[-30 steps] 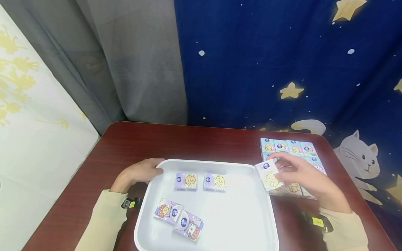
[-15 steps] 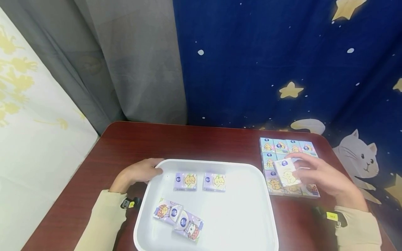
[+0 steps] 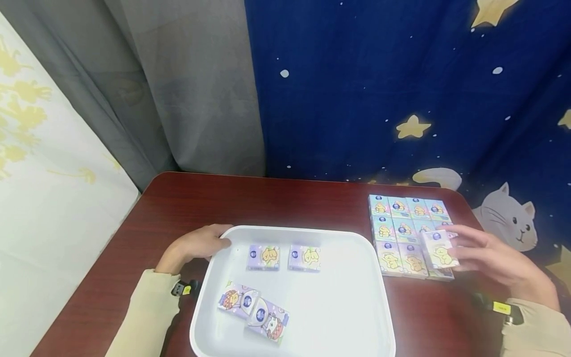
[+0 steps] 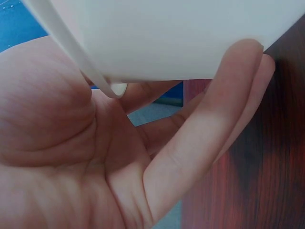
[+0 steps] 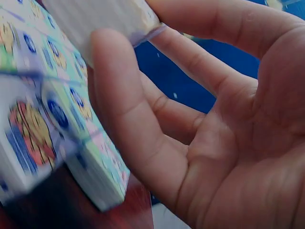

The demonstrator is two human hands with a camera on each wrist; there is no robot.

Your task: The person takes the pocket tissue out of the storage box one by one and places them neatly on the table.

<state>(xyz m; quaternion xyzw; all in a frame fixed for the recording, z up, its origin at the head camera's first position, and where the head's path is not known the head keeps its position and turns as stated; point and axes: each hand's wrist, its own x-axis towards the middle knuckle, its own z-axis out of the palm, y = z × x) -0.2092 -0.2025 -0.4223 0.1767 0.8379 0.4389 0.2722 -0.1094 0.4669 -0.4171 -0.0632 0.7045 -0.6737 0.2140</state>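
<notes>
My left hand [image 3: 198, 244] grips the white tray [image 3: 343, 302] at its far left corner, thumb over the rim. In the left wrist view, the fingers [image 4: 190, 143] curl against the tray's outer wall. With my right hand [image 3: 497, 255] I pinch a small pale tissue pack [image 3: 437, 244] over the near right part of a block of tissue packs [image 3: 384, 229]. The right wrist view shows the held pack's plain underside [image 5: 102, 21] between thumb and fingers, above the block. Inside the tray, two lilac tissue packs [image 3: 263, 258] lie apart at the back; two more [image 3: 267, 322] overlap at the front left.
The dark red tabletop [image 3: 276, 201] shows behind and around the tray. The block of packs lies in rows near the table's far right corner. Grey [image 3: 209, 99] and blue star-patterned [image 3: 339, 99] curtains hang just beyond the back edge, with a white cloth [image 3: 49, 248] at left.
My right hand has carried the tissue pack rightward, from the tray's right rim to over the block's near right corner. My left hand and the packs in the tray have stayed put.
</notes>
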